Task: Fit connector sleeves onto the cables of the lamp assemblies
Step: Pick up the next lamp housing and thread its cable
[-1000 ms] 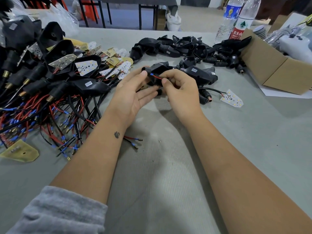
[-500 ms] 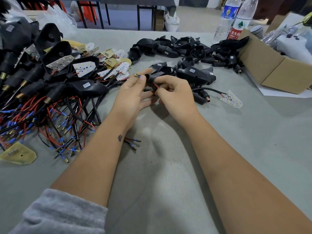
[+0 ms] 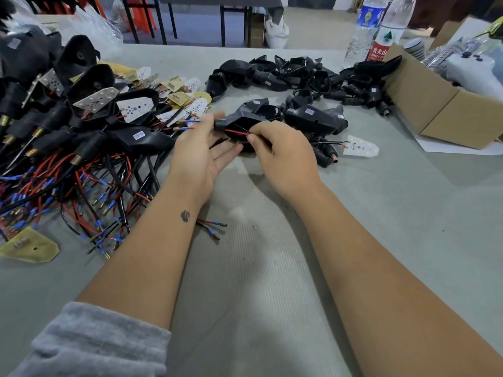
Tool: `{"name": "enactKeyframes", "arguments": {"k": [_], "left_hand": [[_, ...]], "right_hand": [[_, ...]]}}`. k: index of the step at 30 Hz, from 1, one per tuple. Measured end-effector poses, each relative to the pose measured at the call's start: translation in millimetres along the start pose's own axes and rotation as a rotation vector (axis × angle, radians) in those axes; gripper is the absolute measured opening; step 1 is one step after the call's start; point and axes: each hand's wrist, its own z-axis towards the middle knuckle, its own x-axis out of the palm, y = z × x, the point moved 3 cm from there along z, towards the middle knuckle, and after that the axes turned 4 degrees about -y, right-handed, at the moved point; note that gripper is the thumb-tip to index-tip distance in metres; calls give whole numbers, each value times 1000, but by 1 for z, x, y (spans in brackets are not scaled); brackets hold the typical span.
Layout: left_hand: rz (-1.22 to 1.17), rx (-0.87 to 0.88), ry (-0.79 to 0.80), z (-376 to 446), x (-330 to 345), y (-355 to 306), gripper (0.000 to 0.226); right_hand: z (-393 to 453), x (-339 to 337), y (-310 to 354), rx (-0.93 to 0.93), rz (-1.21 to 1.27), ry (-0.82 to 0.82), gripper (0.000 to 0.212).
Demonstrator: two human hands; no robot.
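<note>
Head view, right hand (image 3: 283, 153) fingers pinching red cable (image 3: 236, 131), left hand (image 3: 200, 156) fingers straight under lamp housing (image 3: 246, 118)

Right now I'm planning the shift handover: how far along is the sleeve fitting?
Done: the left pile, many leads blue-sleeved. In hand: one lamp housing, left hand steadying it, right hand pinching its red wire. Left: the black housings heaped behind.
</note>
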Motion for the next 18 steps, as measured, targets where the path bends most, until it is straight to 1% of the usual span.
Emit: {"name": "enactKeyframes", "arguments": {"k": [3, 6, 8, 12, 15, 18], "left_hand": [[193, 22, 98, -3, 6, 5, 24], [249, 66, 122, -6, 8, 7, 28], [222, 79, 84, -5, 6, 5, 29], [50, 53, -34, -3, 0, -1, 32], [12, 49, -44, -3, -1, -2, 33], [28, 46, -18, -3, 1, -1, 31]], "right_hand": [[-1, 1, 2, -41, -22, 3, 19], [-2, 0, 3, -28, -9, -6, 16], [-2, -1, 3, -13, -10, -11, 19], [0, -3, -3, 52, -141, -38, 21], [0, -7, -5, 70, -85, -70, 18], [1, -9, -4, 54, -51, -75, 23]]}}
